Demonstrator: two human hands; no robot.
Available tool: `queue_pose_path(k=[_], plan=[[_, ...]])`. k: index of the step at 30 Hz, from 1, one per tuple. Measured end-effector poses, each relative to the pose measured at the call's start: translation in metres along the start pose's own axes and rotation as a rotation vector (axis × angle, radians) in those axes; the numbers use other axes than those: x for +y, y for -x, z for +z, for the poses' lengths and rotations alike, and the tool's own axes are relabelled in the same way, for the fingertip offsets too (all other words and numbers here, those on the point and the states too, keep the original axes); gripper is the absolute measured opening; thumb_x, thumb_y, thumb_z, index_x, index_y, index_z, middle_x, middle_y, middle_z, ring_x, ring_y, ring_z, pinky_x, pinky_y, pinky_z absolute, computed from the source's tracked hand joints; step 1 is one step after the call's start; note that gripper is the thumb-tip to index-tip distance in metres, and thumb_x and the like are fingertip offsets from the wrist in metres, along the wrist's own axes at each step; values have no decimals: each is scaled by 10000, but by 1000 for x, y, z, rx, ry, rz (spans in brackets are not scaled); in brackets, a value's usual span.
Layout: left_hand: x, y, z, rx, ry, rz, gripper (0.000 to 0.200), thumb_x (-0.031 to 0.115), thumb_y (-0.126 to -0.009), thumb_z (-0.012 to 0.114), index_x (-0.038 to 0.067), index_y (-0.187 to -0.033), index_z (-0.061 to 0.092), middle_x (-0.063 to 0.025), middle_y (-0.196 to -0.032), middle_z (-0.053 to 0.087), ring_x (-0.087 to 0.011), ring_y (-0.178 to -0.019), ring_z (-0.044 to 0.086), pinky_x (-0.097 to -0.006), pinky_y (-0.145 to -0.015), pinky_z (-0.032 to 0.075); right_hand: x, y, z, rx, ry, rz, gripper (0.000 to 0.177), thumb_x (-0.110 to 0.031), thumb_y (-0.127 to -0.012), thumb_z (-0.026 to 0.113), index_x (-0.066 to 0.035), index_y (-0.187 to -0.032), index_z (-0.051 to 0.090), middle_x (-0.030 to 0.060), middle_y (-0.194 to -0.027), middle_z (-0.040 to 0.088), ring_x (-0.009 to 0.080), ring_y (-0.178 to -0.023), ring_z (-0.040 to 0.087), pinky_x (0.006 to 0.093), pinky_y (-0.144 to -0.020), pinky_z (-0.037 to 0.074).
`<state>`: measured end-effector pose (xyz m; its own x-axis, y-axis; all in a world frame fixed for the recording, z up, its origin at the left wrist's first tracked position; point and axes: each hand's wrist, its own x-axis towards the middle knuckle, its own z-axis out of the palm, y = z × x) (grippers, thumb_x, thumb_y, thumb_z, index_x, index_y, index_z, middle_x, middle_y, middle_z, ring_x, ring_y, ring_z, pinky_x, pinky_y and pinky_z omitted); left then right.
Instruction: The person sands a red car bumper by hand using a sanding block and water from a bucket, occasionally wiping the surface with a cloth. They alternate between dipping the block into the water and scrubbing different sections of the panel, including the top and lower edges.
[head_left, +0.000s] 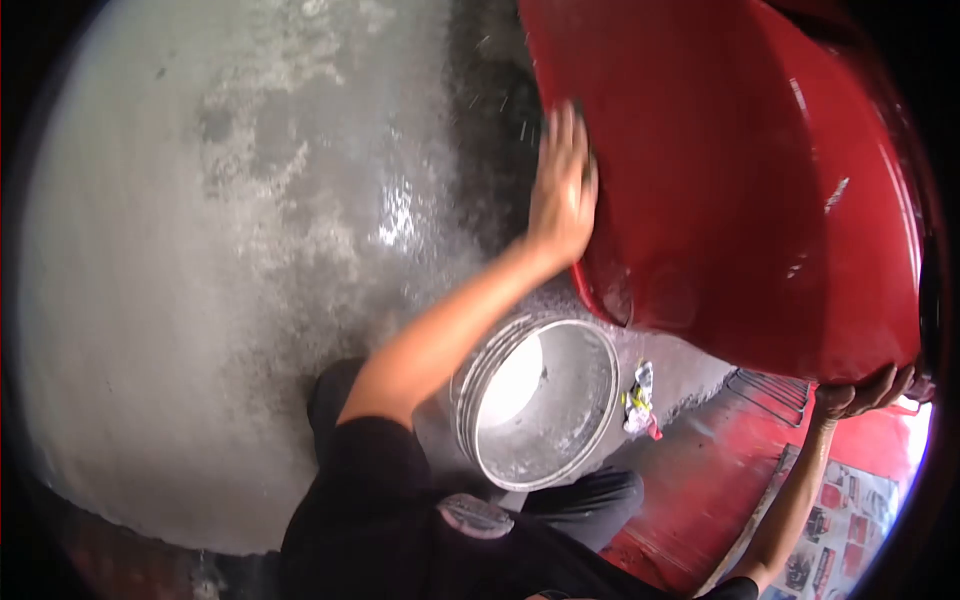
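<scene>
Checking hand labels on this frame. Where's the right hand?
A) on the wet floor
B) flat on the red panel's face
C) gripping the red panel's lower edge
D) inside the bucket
C: the right hand curls its fingers around the lower edge of the red panel. The left hand is the one pressed flat on the panel's face.
</scene>
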<state>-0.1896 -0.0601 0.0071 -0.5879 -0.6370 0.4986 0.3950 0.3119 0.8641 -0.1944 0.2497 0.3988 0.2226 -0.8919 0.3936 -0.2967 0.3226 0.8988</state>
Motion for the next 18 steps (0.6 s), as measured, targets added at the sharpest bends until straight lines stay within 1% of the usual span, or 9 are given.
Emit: queue_pose_path(k=[2, 4, 6, 8, 10, 12, 14, 16, 18], plan=[[3, 11, -4, -66, 25, -5, 602, 118, -1079, 524, -73, -1628, 365, -302, -1752, 210, -468, -1639, 165, -616, -1309, 193, 0, -4, 2, -25, -140, 91, 726, -542, -1150, 248, 19, -1541, 492, 286, -1621, 431, 471, -1519, 403, 644, -1242, 335], [-25, -52, 9, 80, 30, -3, 594, 168, -1094, 506, -68, -1623, 375, -302, -1743, 234, -463, -1627, 218, -587, -1313, 217, -1, 0, 4, -10, -147, 117, 748, -570, -1143, 251, 9, -1549, 494, 290, -1641, 406, 473, -1528, 390, 645, -1248, 322], [-34, -169, -33, -216, 450, -359, 579, 192, -1102, 485, -75, -1607, 394, -305, -1732, 258, -469, -1602, 282, -560, -1305, 267, 1, 4, 0, -31, -150, 139, 761, -580, -1138, 260, 12, -1554, 494, 288, -1653, 396, 474, -1533, 383, 646, -1249, 315], [-67, -246, 20, 113, 108, -154, 655, 390, -1172, 314, -121, -1565, 432, -302, -1646, 428, -381, -1545, 425, -410, -1308, 306, 8, 6, 0, -19, -125, 134, 782, -593, -1131, 271, 28, -1549, 497, 292, -1653, 403, 475, -1533, 383, 646, -1248, 312], [28, -221, -10, -81, 360, -7, 562, 174, -1093, 490, -61, -1599, 419, -304, -1711, 308, -483, -1566, 343, -550, -1291, 311, 3, 8, -1, -27, -123, 141, 798, -603, -1128, 277, 45, -1538, 501, 299, -1643, 420, 479, -1532, 383, 647, -1247, 313], [78, -128, 2, 167, 209, 334, 569, 123, -1062, 540, -13, -1607, 445, -271, -1703, 358, -488, -1564, 353, -561, -1281, 326, 6, 10, -3, -23, -118, 162, 815, -617, -1124, 274, 52, -1528, 508, 304, -1638, 428, 486, -1526, 389, 651, -1249, 305], [101, -42, 1, 37, 301, 339, 613, 65, -1027, 584, 18, -1622, 442, -238, -1715, 360, -481, -1587, 317, -568, -1287, 310, 8, 11, -3, -53, -88, 154, 829, -631, -1121, 268, 50, -1525, 512, 305, -1636, 431, 493, -1520, 396, 655, -1250, 301], [77, -70, 4, 48, 248, 451, 660, 21, -1001, 611, 35, -1636, 432, -223, -1731, 340, -475, -1608, 275, -575, -1287, 303, 12, 12, -1, -49, -87, 147, 840, -643, -1117, 264, 49, -1520, 519, 306, -1632, 436, 496, -1516, 400, 658, -1248, 301], [75, -152, 8, 213, 309, 394, 543, 116, -1051, 551, 53, -1588, 498, -243, -1649, 459, -499, -1507, 431, -532, -1238, 387, 4, 16, 0, -43, -78, 160, 851, -654, -1114, 259, 48, -1515, 526, 308, -1628, 440, 499, -1512, 404, 662, -1246, 301]])
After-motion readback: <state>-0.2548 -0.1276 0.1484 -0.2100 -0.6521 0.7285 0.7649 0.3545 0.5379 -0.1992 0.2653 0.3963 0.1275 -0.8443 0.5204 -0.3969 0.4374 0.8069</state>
